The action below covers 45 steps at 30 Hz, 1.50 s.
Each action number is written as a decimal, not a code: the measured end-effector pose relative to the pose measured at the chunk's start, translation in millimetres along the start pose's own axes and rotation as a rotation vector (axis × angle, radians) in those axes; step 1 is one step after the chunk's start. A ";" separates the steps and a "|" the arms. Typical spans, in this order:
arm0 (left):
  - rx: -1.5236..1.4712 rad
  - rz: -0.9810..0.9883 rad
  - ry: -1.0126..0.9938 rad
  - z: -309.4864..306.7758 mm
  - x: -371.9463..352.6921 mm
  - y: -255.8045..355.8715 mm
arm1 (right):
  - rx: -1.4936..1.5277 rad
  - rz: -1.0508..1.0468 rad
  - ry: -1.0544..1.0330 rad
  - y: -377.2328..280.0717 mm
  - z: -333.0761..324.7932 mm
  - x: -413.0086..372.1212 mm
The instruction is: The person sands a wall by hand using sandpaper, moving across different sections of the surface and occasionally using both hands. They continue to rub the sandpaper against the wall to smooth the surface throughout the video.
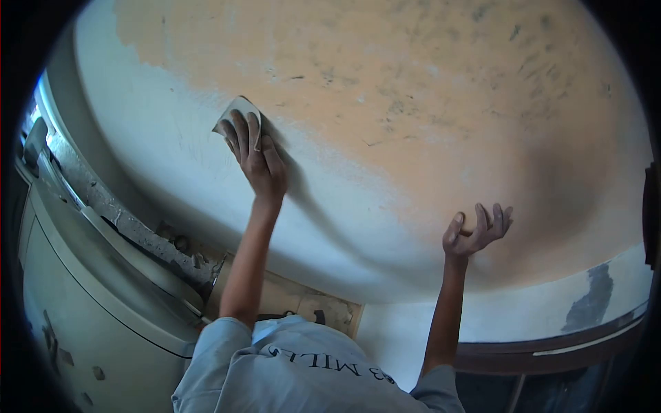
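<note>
Peach and white paint meet along a ragged edge across the wall (158, 113), and the sheet (238, 105) lies on it just at that border. The left hand (260, 164) covers much of the sheet, its fingers laid close together and pressing it flat; whether the thumb pinches the near edge I cannot tell. Well to the right of the sheet and lower, the right hand (475, 237) holds nothing, fingers spread and loosely curled, seemingly apart from the wall. Dark scuffs (540, 72) mark the peach far to the right of the sheet. Below and left of the sheet stand a rough ledge (172, 251) and a pale cabinet (96, 303); the shirt (303, 368) is below it. As I judge it, the likeliest trouble is the sheet slipping or creasing, since only the fingers back it and its corners stick out past them; a folded corner could score the paint. Fingertips straying over its edge might scrape bare on the wall. Overhead reach could tire the left arm and make the pressure uneven, and any dust shaken loose would fall towards the person below the sheet.
</note>
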<state>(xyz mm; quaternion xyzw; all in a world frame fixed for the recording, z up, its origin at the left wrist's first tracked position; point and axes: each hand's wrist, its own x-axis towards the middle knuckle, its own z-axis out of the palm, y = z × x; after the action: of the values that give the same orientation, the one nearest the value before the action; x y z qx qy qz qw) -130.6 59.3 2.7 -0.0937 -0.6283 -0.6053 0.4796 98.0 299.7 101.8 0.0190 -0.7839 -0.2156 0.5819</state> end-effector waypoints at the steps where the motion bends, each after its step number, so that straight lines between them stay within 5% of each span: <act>1: -0.010 0.085 -0.080 7.2 -11.4 11.2 | 0.000 0.004 0.014 -1.4 1.3 0.1; 3: -0.031 0.248 -0.217 16.8 -51.1 39.0 | -0.002 0.006 0.025 0.5 2.3 -1.8; 5: -0.158 0.319 -0.589 21.0 -119.2 61.2 | -0.008 -0.009 0.032 4.5 4.5 -3.9; 6: -0.076 0.541 -0.778 10.3 -118.4 81.1 | -0.006 -0.003 0.022 4.3 2.9 -4.6; 7: 0.005 0.657 -0.719 12.5 -125.4 75.9 | -0.002 0.002 0.012 3.8 1.3 -4.6; 10: -0.093 0.422 -0.693 5.7 -91.7 22.0 | 0.009 -0.007 0.021 6.0 3.4 -4.2; 11: 0.047 0.546 -0.476 2.7 -62.9 -1.2 | 0.008 -0.009 0.028 6.2 3.2 -5.5; 12: 0.083 0.424 -0.248 0.8 -32.4 -4.8 | -0.004 -0.005 0.032 5.1 3.6 -5.1; 13: -0.163 -0.016 -0.027 4.5 -13.7 6.1 | -0.014 -0.004 0.036 3.2 3.8 -3.5; 16: -0.056 0.360 -0.139 22.9 -47.4 21.1 | -0.018 0.011 0.054 2.7 5.0 -3.0; 17: 0.046 0.398 -0.377 27.0 -85.4 25.9 | -0.005 0.013 0.059 2.6 5.8 -3.3; 19: -0.243 0.535 -0.917 22.8 -117.1 66.4 | 0.011 -0.002 0.055 2.7 4.1 -3.0; 22: -0.158 0.748 -0.790 14.9 -89.4 71.4 | 0.028 -0.026 0.044 5.4 2.0 -4.4; 23: -0.175 0.570 -0.835 18.6 -85.1 46.6 | 0.029 -0.028 0.046 5.9 3.0 -4.6; 25: 0.062 0.577 -0.418 11.4 -36.9 11.2 | 0.019 -0.028 0.046 6.9 3.6 -6.2; 27: -0.095 0.314 -0.313 14.1 -13.0 -6.8 | 0.001 -0.011 0.056 3.0 3.1 -2.7; 29: 0.036 0.290 -0.145 20.6 -17.3 21.3 | -0.007 -0.010 0.058 0.2 4.1 0.1; 31: -0.159 0.348 -0.492 14.7 -67.4 33.3 | -0.010 -0.006 0.056 -0.8 4.6 -0.2; 33: -0.050 0.696 -0.753 4.6 -81.1 61.3 | 0.009 0.010 0.054 -4.7 3.5 2.8; 35: -0.066 0.715 -0.789 4.5 -72.7 39.6 | 0.032 0.010 0.039 -9.2 -0.5 8.6; 39: 0.077 0.363 -0.232 -3.4 19.2 -38.5 | 0.094 0.025 0.025 -24.2 -2.1 37.7; 42: 0.165 0.209 -0.116 -1.5 34.9 -30.8 | 0.099 0.076 0.030 -55.2 18.7 64.8; 45: 0.172 0.293 -0.493 -4.7 -23.5 -0.2 | 0.021 0.067 0.001 -90.7 43.3 84.4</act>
<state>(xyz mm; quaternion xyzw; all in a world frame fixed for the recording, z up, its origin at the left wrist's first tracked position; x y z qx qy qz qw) -116.2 66.2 -15.2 -0.2866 -0.7546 -0.4332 0.4009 10.9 207.4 135.5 -0.0013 -0.7860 -0.1877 0.5890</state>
